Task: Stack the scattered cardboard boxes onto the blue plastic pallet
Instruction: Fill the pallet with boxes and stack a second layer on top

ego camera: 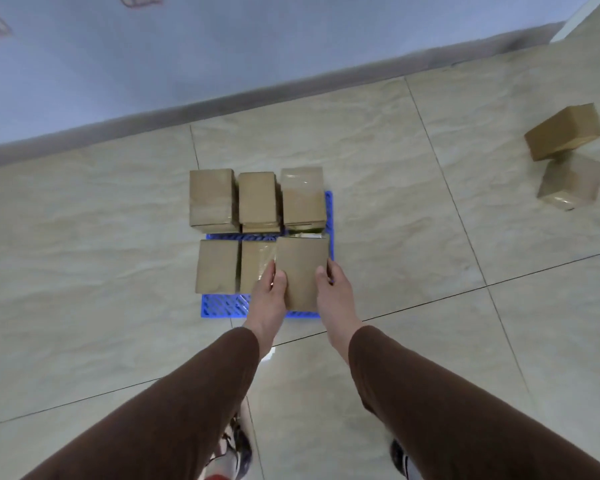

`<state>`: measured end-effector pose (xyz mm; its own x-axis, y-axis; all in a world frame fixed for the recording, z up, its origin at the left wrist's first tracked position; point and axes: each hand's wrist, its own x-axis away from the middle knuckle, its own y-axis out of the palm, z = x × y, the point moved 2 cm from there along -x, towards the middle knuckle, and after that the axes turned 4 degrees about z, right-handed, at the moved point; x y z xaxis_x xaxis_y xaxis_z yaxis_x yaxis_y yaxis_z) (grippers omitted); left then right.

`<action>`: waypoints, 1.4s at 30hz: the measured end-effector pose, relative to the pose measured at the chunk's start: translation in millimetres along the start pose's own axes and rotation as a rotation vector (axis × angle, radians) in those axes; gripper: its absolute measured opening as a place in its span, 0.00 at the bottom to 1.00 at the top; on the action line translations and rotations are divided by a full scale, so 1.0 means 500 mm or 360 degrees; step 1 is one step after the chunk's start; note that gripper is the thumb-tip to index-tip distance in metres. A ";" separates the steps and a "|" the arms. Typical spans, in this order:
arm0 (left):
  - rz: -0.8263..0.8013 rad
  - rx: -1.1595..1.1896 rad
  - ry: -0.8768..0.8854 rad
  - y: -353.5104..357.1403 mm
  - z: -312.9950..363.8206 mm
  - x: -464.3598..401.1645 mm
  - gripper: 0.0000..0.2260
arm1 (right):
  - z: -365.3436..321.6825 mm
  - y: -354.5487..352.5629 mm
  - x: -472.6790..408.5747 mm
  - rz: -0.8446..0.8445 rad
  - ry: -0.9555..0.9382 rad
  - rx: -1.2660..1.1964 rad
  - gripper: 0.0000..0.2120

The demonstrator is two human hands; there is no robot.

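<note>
- The left hand (269, 292) grips the left edge of a cardboard box (302, 271); the thumb lies on top of the box and the other fingers curl around its side.
- The right hand (333, 292) grips the right edge of the same box, thumb on top, the fingers going down behind the side.
- This held box is at the near right corner of the blue plastic pallet (226, 305). If its bottom already touches the pallet, I cannot tell.
- Both arms wear long brown sleeves (430, 393) and reach forward and down.
- Just beside the held box, to the left, two more boxes stand in the near row: a middle box (255, 268) and a left box (217, 266).
- Behind them is a far row of three boxes (257, 199), side by side, close together.
- The pallet lies on a beige tiled floor (378, 202), near a grey skirting and a light blue wall (222, 46).
- Well apart, at the right, two loose boxes (565, 157) lie on the floor, one leaning on top of the other.
- At the bottom, the person's shoes (236, 445) are visible on the tiles.
</note>
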<state>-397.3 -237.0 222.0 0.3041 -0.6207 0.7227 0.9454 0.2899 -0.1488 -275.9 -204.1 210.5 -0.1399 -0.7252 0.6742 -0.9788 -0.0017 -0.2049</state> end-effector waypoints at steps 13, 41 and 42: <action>0.0231 -0.0064 -0.0127 -0.322 -0.122 -0.172 0.15 | 0.099 0.350 -0.003 -0.0178 0.0128 0.0104 0.19; 0.0218 -0.0211 -0.0101 -0.323 -0.162 -0.323 0.19 | 0.143 0.406 -0.112 -0.0322 0.0259 0.0245 0.28; 0.0219 -0.0218 -0.0107 -0.322 -0.159 -0.320 0.21 | 0.139 0.403 -0.106 -0.0327 0.0267 0.0225 0.28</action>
<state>-588.9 -242.3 76.9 0.4272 -0.5308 0.7319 0.9040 0.2640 -0.3362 -455.3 -213.9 83.8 0.0249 -0.5756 0.8173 -0.9602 -0.2414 -0.1408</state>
